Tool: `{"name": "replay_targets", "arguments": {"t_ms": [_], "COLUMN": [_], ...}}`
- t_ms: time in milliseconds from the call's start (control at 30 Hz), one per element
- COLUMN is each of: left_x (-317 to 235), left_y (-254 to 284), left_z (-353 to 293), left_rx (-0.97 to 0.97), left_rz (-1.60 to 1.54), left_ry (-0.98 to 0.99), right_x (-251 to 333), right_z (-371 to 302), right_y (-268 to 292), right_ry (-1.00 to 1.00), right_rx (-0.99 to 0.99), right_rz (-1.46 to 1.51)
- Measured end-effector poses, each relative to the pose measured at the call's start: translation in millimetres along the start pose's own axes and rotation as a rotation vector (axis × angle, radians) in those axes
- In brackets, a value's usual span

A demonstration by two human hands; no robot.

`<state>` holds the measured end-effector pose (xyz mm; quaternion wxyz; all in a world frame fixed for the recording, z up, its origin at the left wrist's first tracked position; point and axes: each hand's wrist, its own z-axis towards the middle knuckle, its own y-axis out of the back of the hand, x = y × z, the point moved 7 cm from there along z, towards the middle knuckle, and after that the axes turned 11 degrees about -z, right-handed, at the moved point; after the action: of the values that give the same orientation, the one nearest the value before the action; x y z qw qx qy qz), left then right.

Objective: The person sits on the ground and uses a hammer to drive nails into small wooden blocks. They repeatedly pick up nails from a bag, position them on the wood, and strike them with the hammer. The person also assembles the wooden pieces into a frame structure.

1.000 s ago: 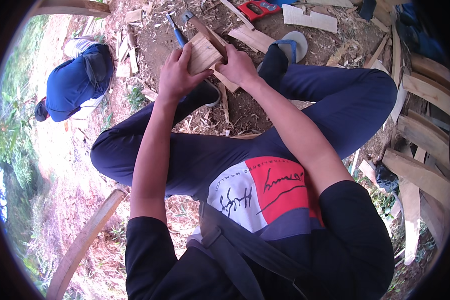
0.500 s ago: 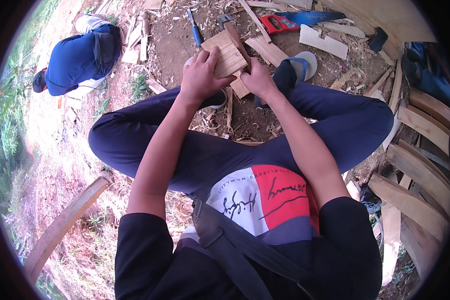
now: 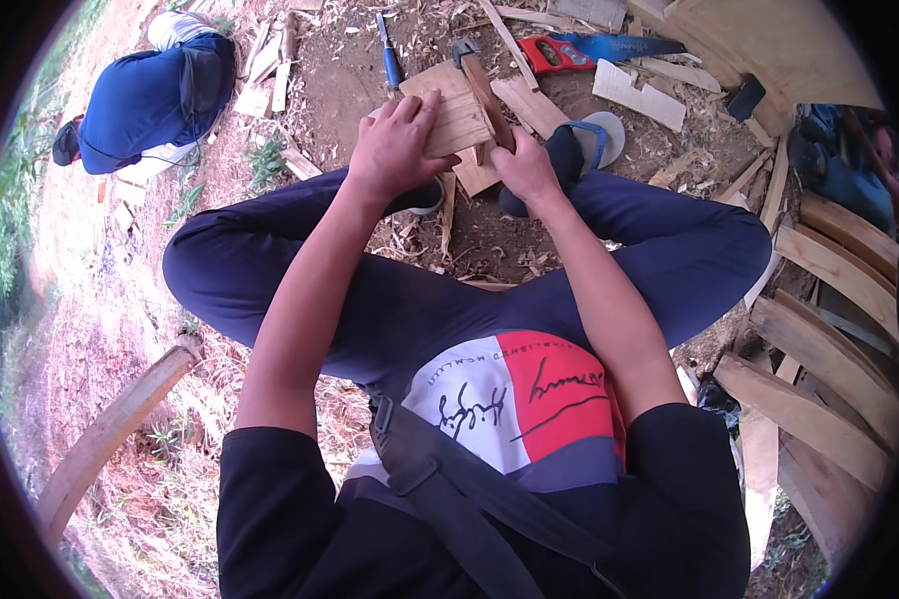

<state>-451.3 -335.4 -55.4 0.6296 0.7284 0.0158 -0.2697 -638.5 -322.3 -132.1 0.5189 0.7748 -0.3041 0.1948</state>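
Curved timber: a bent wooden beam stands at the far left, over the dry grass.
Co-worker: a person in blue bends forward on the ground, well apart from the work; a dark bag is at this person's waist, and what is in it I cannot see.
Chisel: one with a blue handle lies on the soil, just beyond the left hand.
Left hand: this hand is grasping the block; the fingers are laid over its upper face, and the thumb is at its near edge.
Wooden block: the pale block is raised between the two hands, to the right of the left fingers and to the left of the right ones, tilted a little.
Tool: a wooden-handled tool with a dark metal head runs along the right edge of the block; whether they touch, I cannot tell surely.
Right hand: this hand is closed around the near end of the handle, beside the corner of the block.
Saw: its red handle and blue blade lie flat on the ground, among wood shavings.
Notched board: a pale piece rests near the saw.
Dark plastic: a crumpled sheet or bag is beside the boards; its inside is hidden.
Curved boards: several lie in a row at the far right.
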Motion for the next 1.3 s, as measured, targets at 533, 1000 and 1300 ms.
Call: {"name": "replay_targets", "arguments": {"t_ms": [533, 1000, 1300], "left_x": [-1, 3, -4], "left_y": [-2, -3, 3], "left_z": [4, 1, 3], "left_rx": [0.008, 0.033, 0.093], "left_rz": [-0.052, -0.011, -0.058], "left_ry": [-0.056, -0.023, 0.012], "right_x": [27, 44, 59], "right_z": [-141, -134, -145], "right_y": [112, 112, 125], "right_ry": [0.061, 0.180, 0.262], "right_rx": [0.219, 0.092, -0.059], "right_rz": [-0.048, -0.096, -0.049]}}
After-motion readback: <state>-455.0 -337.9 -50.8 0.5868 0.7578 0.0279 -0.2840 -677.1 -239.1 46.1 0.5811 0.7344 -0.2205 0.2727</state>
